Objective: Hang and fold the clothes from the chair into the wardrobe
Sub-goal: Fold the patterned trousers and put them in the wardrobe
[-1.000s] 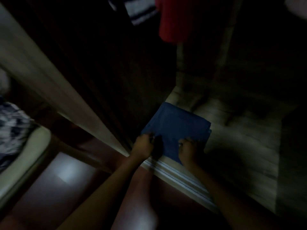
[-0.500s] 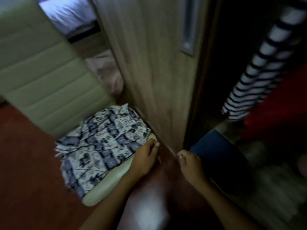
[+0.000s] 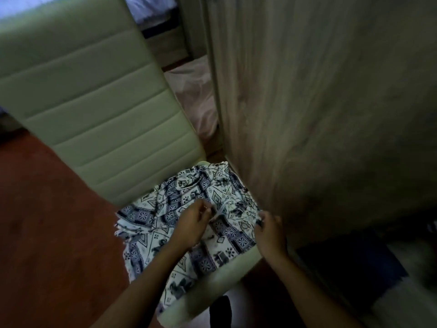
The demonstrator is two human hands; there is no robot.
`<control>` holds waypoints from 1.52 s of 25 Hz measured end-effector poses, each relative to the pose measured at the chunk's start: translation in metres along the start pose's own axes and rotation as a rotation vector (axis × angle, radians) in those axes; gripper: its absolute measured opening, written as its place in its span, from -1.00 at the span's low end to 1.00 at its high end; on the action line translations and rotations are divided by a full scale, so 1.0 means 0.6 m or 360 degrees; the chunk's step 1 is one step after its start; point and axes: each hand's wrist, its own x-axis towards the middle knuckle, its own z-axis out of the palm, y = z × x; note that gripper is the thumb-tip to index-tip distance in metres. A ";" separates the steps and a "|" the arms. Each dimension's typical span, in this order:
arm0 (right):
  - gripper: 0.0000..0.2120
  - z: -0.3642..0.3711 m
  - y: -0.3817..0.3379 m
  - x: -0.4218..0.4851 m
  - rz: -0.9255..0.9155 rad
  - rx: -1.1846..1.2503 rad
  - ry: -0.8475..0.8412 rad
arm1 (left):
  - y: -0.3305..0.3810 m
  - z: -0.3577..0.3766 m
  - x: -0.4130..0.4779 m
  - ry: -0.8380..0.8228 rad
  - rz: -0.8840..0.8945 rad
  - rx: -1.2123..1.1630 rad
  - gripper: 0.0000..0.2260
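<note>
White cloth with navy print, the garment, lies crumpled on the seat of the chair and covers most of it. Its lower left edge hangs over the seat front. Chair is pale green and padded, with its ribbed back upright at left.

Left hand is over the garment's middle, fingers curled, thumb and fingers pinching a thin white fold or string of the fabric. Right hand sits at the garment's right edge, just beside the door. Its fingers are curled in, probably gripping the hem, but blur and low light make the hold hard to confirm. Both forearms are bare and come in from the bottom of the frame.

Door is grey-brown wood-grain and fills the upper right half. Its edge is touching or nearly touching the seat's right side, cannot tell which. Right of the door's bottom, inside the wardrobe, a dark blue cloth lies flat on the pale base board, very dim.

Floor is red-brown, left of the chair. Between the chair back and the door a pale pink sheet shows. Top of frame has a bit of light blue bedding. Whole frame is dark and a little motion-blurred.
</note>
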 end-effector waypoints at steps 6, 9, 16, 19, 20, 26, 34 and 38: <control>-0.61 0.046 -0.022 0.093 0.0353 -0.0028 -0.0098 | -0.074 0.003 0.219 -0.0121 0.0317 0.0504 -0.69; -0.65 0.056 -0.002 0.123 0.0472 0.0013 -0.0226 | -0.079 0.022 0.312 -0.0311 0.0278 0.0585 -0.65; -0.57 0.074 0.046 0.139 0.0561 0.0098 -0.0224 | -0.095 0.070 0.397 -0.0669 0.0406 0.1124 -0.60; -0.62 0.071 0.050 0.138 0.0539 0.0159 -0.0180 | -0.098 0.053 0.394 -0.0564 0.0407 0.0986 -0.68; -0.62 0.068 0.046 0.135 0.0549 0.0187 -0.0174 | -0.102 0.039 0.392 -0.0613 0.0380 0.0839 -0.68; -0.82 0.041 0.017 0.113 0.0540 0.0479 -0.0035 | -0.109 -0.041 0.344 -0.0587 0.0211 0.0332 -0.78; -0.84 -0.057 -0.134 0.079 0.0103 0.0627 0.0126 | -0.018 -0.197 0.205 0.0245 0.0170 -0.0188 -0.71; -0.82 -0.125 -0.241 0.049 -0.0061 0.0776 0.0104 | 0.058 -0.263 0.140 0.0690 0.0065 -0.0639 -0.58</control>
